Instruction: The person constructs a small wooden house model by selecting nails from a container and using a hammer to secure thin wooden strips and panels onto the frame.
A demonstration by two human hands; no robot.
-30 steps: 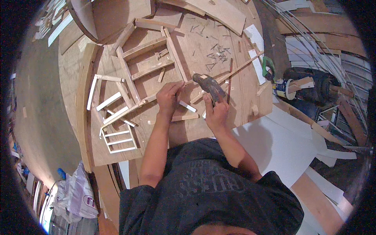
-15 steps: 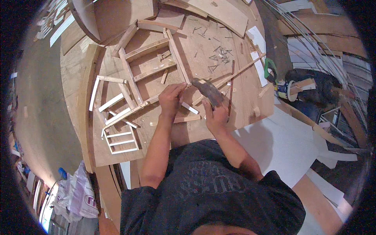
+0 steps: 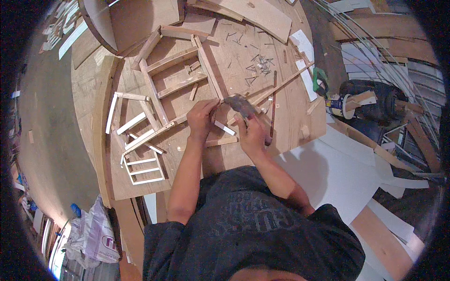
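Observation:
A hammer (image 3: 240,105) is in my right hand (image 3: 253,133), its fingers wrapped round it. The hammer's head is beside the fingertips of my left hand (image 3: 200,121). Those fingers are pinched together at the near right corner of a wooden frame (image 3: 212,74) with cross rails; what lies between them is hidden. The frame rests on a plywood tabletop (image 3: 293,124). A long strip (image 3: 154,135) runs from under my left hand toward the lower left.
Loose nails (image 3: 260,65) lie scattered beyond the hammer. A small white-edged ladder frame (image 3: 161,169) sits at left, near a curved board (image 3: 102,136). A long thin stick (image 3: 288,83) slants at right. Off the table's right edge are a green-handled saw (image 3: 320,79) and a tin (image 3: 348,106).
The hammer and my right hand have shifted slightly left, with the hammer head still close to my left fingertips. The whole view has also drifted a little.

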